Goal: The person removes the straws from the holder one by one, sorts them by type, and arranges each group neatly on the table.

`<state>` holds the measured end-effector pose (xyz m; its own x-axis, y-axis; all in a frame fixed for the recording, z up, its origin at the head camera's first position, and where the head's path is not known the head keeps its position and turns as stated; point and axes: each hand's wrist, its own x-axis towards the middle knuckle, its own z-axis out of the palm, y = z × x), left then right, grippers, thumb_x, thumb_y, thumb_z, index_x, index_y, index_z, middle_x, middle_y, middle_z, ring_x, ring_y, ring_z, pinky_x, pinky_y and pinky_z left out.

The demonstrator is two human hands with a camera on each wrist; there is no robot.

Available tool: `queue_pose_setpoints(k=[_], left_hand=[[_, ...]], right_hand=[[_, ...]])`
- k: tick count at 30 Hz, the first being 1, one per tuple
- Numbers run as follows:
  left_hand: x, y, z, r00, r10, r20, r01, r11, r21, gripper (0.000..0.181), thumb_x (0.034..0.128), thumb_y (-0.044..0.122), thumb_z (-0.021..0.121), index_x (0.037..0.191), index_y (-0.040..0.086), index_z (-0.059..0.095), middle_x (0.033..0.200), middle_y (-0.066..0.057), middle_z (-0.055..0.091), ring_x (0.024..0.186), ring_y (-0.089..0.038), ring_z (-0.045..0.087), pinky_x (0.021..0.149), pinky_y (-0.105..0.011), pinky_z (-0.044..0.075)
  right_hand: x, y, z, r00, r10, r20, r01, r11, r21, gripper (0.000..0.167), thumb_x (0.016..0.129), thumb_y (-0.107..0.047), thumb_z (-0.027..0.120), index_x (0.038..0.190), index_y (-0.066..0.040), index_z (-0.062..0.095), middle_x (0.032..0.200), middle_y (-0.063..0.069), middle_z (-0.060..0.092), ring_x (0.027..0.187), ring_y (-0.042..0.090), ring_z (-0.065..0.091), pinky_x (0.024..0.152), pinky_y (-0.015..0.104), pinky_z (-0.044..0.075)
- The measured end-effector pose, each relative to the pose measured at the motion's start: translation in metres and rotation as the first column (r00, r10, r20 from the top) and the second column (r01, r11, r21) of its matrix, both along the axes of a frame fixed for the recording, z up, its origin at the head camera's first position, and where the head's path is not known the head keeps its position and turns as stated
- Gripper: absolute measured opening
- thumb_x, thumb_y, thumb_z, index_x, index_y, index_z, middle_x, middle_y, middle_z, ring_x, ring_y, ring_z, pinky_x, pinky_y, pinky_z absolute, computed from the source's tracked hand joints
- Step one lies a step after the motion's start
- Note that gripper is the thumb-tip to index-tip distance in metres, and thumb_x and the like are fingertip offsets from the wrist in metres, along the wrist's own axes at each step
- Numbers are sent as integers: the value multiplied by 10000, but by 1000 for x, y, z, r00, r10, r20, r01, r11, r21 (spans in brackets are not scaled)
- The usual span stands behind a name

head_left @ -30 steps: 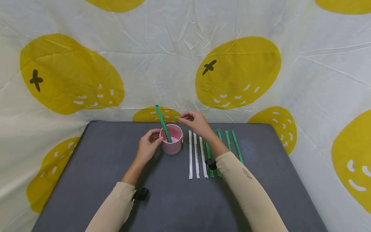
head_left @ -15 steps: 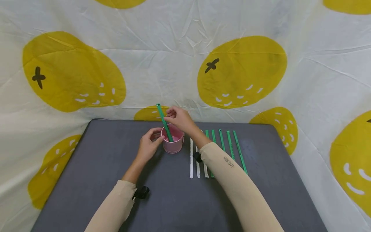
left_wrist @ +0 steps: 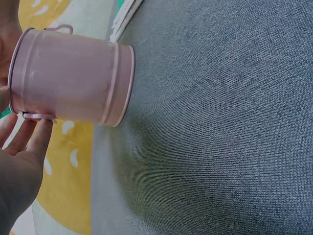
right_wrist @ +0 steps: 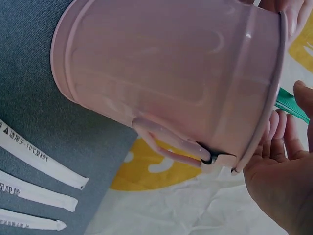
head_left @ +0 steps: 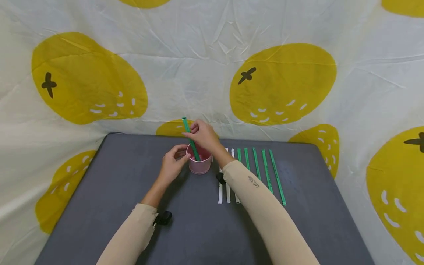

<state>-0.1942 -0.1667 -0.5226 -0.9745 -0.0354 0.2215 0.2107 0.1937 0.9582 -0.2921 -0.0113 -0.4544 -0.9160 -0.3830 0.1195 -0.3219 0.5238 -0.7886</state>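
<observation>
A small pink metal bucket (head_left: 200, 167) with side handles stands near the back of the dark table. One green-wrapped drinking straw (head_left: 195, 149) leans in it, its upper end above the rim. My left hand (head_left: 173, 163) holds the bucket's left side, thumb at the near rim; in the left wrist view its fingers (left_wrist: 41, 139) touch a side handle. My right hand (head_left: 203, 136) is above the bucket and pinches the straw between thumb and fingers. In the right wrist view, the green straw (right_wrist: 291, 104) shows partly behind the thumb.
To the bucket's right, white-wrapped straws (head_left: 220, 195) and several green-wrapped straws (head_left: 277, 176) lie in a row on the dark table (head_left: 99, 184), partly under my right forearm. A white curtain (head_left: 185, 81) with yellow fruit prints hangs behind the table.
My right hand has moved left from beyond the bucket's right side to the upright green straw and now pinches it. My left hand stays on the bucket.
</observation>
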Motion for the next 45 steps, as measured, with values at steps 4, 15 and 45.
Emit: queue_pose_setpoints(k=[4, 15, 45], left_hand=[[1, 2, 1, 1000, 0, 28, 0, 1000, 3, 438, 947, 9, 723, 1349, -98, 587, 1345, -336, 614, 1223, -510, 626, 1038, -611, 505], [16, 10, 31, 999, 9, 44, -7, 1000, -26, 400, 942, -1, 724, 1311, -106, 611, 1308, -292, 653, 1178, -459, 667, 949, -284, 579], [17, 8, 26, 1000, -8, 11, 8, 1000, -11, 395, 936, -33, 716, 1299, -137, 601, 1298, -349, 630, 1174, -536, 640, 1027, -547, 530]], right_hand=[[0, 0, -1, 1000, -3, 5, 3, 1000, -11, 306, 925, -299, 794, 1068, -84, 630, 1016, 72, 695, 919, 203, 673, 823, 326, 591], [6, 4, 1, 1000, -9, -6, 9, 999, -46, 241, 956, -244, 761, 1077, -65, 655, 1012, 96, 710, 928, 229, 678, 838, 341, 585], [16, 70, 73, 994, -55, -92, 0, 858, -513, 180, 1023, -133, 653, 1081, 34, 623, 922, 10, 663, 851, 241, 673, 733, 259, 573]])
